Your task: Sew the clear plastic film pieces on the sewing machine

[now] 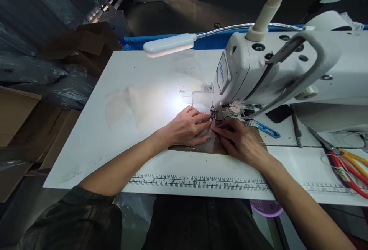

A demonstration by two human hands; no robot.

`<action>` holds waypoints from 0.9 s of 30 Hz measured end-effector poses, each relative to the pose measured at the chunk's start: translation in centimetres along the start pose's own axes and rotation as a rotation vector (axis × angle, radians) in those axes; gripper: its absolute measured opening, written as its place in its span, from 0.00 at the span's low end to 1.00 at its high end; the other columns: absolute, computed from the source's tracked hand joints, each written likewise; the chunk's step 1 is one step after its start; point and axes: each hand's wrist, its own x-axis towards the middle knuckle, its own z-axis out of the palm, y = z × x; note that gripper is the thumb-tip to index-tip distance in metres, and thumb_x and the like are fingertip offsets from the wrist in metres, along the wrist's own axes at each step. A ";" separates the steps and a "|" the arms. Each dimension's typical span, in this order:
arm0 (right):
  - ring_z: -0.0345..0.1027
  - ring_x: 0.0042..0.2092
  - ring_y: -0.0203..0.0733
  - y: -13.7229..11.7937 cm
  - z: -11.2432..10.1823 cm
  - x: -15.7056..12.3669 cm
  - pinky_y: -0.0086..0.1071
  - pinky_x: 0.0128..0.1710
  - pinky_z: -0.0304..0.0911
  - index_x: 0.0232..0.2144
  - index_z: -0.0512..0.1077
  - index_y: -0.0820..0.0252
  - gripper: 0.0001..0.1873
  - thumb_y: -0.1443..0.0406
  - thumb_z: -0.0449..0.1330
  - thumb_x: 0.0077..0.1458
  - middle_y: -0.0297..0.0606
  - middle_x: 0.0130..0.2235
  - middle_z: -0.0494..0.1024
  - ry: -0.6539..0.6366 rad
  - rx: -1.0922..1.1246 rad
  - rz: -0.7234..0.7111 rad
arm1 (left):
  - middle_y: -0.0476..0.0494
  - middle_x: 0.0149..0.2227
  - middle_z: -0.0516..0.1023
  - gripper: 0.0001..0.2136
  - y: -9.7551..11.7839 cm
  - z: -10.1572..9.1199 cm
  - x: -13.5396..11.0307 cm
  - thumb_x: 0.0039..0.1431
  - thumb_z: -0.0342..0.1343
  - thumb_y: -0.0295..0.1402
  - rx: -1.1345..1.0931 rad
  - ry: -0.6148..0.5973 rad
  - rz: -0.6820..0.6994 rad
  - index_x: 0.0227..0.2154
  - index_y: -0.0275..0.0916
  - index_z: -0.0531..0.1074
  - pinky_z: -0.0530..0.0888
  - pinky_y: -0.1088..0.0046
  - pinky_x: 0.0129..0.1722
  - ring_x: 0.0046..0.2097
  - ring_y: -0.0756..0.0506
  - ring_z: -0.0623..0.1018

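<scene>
A flat piece of brown fabric (220, 147) with a greyish, sheer-looking strip (208, 142) on it lies under the presser foot (217, 116) of a white sewing machine (241, 58). My left hand (189, 127) rests flat on the cloth just left of the foot, fingers stretched out towards it. On the other side, my right hand (238, 139) has its fingers bent together at the fabric, close in front of the foot. The needle and the fingertips' exact grip are partly hidden.
A lit lamp (169, 46) hangs over the white table (94, 127). To the right lie a blue thread snipper (268, 129), scissors with red handles (346, 169) and orange-handled scissors (355, 158). A ruler strip (201, 182) runs along the front edge. Cardboard boxes (23, 120) stand left.
</scene>
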 end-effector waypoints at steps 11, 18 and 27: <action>0.71 0.45 0.50 -0.3 0.5 0.0 0.46 0.45 0.70 0.55 0.72 0.55 0.19 0.66 0.50 0.65 0.48 0.46 0.76 0.039 0.015 0.008 | 0.34 0.51 0.76 0.20 0.3 0.0 0.7 0.68 0.45 0.44 0.030 -0.036 -0.154 0.49 0.35 0.73 0.69 0.59 0.47 0.47 0.39 0.74; 0.70 0.47 0.51 0.1 0.4 -0.2 0.46 0.47 0.70 0.55 0.72 0.56 0.20 0.62 0.50 0.65 0.50 0.49 0.74 0.007 -0.010 0.050 | 0.35 0.49 0.76 0.19 -0.8 0.1 0.9 0.68 0.48 0.45 0.024 -0.025 -0.192 0.50 0.37 0.73 0.69 0.58 0.48 0.46 0.40 0.74; 0.73 0.33 0.43 1.0 -0.9 -0.1 0.36 0.32 0.67 0.54 0.74 0.55 0.20 0.63 0.52 0.63 0.41 0.37 0.78 -0.027 0.166 0.204 | 0.37 0.48 0.76 0.14 -1.6 -3.7 0.9 0.69 0.49 0.39 -0.119 0.056 -0.190 0.49 0.37 0.72 0.76 0.62 0.45 0.47 0.43 0.76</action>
